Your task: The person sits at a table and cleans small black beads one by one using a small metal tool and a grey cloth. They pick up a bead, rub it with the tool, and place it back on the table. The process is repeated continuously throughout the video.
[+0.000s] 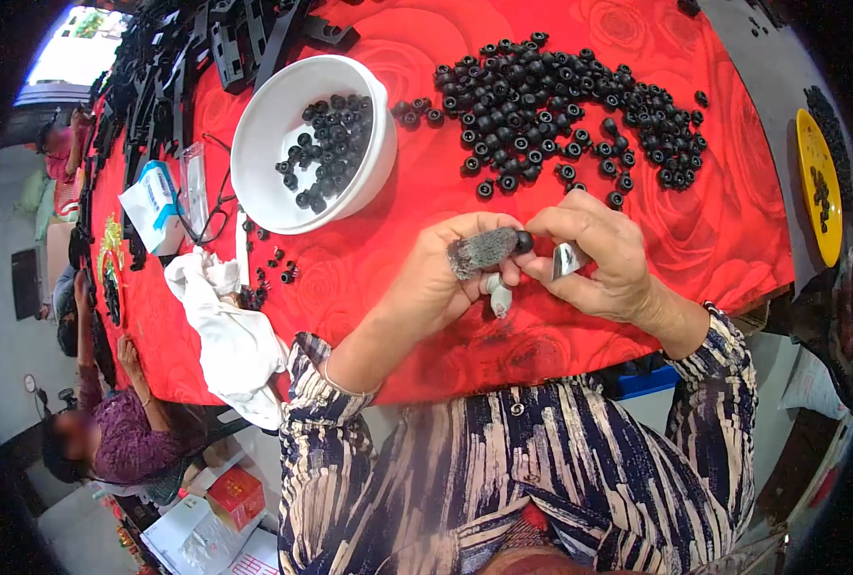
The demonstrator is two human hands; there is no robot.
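In front of me, above the near part of the red tablecloth, my left hand pinches a small black round part. One of its digits wears a grey knitted sleeve, and a whitish cover sits on another fingertip. My right hand is closed on a small shiny metal blade, with its fingertips right beside the black part. The blade's handle end is hidden in my palm. Beyond my hands lies a large pile of similar black parts.
A white bowl holding black parts stands left of the pile. Nearer are a white cloth, eyeglasses and scattered black bits. Long black pieces heap at far left. A yellow plate is at right. People sit along the left.
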